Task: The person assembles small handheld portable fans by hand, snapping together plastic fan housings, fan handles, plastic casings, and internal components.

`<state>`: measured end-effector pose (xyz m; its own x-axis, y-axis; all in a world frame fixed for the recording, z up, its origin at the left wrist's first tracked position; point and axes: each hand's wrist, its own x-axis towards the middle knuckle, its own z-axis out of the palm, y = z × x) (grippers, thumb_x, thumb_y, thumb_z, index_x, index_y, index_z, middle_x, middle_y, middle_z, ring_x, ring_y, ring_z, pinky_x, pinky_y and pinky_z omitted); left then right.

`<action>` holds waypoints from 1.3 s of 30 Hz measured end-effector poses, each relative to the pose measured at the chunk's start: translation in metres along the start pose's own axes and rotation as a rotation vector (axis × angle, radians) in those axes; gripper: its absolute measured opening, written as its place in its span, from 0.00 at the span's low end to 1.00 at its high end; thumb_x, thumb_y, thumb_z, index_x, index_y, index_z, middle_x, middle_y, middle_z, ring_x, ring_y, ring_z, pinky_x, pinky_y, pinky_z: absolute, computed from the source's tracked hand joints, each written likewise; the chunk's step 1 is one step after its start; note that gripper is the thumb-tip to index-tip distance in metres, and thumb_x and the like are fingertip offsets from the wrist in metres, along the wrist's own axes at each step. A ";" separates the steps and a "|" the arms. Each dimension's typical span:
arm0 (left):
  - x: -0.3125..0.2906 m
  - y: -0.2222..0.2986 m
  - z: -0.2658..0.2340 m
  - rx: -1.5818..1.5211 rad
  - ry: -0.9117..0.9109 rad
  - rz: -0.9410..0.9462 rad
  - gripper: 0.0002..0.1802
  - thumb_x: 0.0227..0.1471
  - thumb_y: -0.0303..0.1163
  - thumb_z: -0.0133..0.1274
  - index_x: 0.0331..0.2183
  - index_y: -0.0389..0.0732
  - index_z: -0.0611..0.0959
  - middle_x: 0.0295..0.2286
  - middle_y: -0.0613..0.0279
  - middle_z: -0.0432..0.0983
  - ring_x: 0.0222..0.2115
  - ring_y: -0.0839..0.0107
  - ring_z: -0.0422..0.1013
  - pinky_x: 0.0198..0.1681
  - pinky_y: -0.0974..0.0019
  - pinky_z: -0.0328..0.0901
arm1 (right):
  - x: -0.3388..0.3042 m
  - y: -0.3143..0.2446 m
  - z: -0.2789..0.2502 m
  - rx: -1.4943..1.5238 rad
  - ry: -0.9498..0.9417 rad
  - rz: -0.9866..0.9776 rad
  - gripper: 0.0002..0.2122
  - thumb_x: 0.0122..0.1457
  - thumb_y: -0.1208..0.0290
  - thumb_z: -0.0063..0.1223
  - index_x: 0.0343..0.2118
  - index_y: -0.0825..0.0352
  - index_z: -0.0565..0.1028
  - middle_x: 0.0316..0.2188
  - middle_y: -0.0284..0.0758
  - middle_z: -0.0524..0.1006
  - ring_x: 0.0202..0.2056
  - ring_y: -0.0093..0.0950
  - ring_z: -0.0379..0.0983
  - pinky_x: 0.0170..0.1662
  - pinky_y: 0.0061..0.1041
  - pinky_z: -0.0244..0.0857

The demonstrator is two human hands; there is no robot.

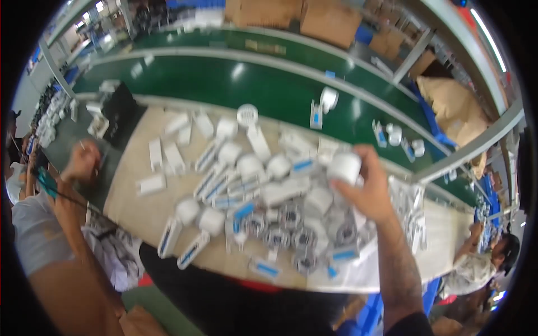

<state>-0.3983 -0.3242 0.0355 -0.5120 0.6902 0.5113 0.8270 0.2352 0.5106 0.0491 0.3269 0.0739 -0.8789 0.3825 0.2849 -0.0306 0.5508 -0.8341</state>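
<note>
My right hand (370, 187) reaches in from the lower right, fingers and thumb closed round a white round cap-like part (343, 168), held over the right side of the worktable. Below it lies a pile of grey round parts with dark centres (277, 238), some beside clear plastic. To the left of the hand, several white round-headed parts with long handles (249, 166) lie in overlapping rows. Two more of these round-headed parts (212, 221) rest by the front edge. A pale disc-headed part (247, 115) lies at the back. My left hand does not show.
Behind the beige worktable (126, 196) runs a green conveyor belt (207, 78) carrying a few white parts (329, 98). At left, a co-worker's blurred hand (84, 159) is near a dark box (115, 106). A metal frame post (476, 148) stands at right, with another person (482, 263) beyond.
</note>
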 end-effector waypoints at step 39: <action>0.112 0.451 0.320 -1.483 -0.298 -0.723 0.11 0.56 0.21 0.55 0.42 0.29 0.79 0.38 0.51 0.80 0.40 0.66 0.78 0.40 0.62 0.78 | -0.041 -0.100 -0.023 0.575 -0.246 0.081 0.32 0.53 0.73 0.67 0.59 0.69 0.63 0.47 0.38 0.76 0.49 0.26 0.72 0.54 0.27 0.63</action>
<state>-0.0081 0.0783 0.1017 -0.4611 0.8736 -0.1557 -0.5512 -0.1445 0.8217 0.0995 0.2732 0.1567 -0.9709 0.1866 0.1501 -0.1501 0.0141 -0.9886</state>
